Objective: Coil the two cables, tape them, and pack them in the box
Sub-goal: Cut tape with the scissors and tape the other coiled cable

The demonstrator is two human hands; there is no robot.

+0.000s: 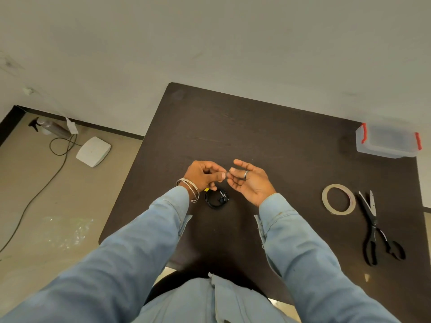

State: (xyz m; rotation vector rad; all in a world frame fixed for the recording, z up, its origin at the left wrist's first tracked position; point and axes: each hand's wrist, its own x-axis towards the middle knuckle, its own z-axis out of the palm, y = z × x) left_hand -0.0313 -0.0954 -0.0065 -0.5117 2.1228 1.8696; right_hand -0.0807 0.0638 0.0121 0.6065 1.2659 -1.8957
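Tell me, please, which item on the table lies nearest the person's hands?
The coiled black cable, just below the hands; tape roll, scissors and box lie farther right.

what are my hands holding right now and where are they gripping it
It cannot be told for sure. The left hand and right hand meet fingertip to fingertip, perhaps pinching clear tape. The coiled cable lies unheld.

Table (268,127) (dark): cable (215,200), tape (338,199), scissors (375,229), box (388,141)

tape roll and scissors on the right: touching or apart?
Apart. The head view shows a strip of dark table between the tape roll and the open blades of the scissors; the roll lies flat to their left.
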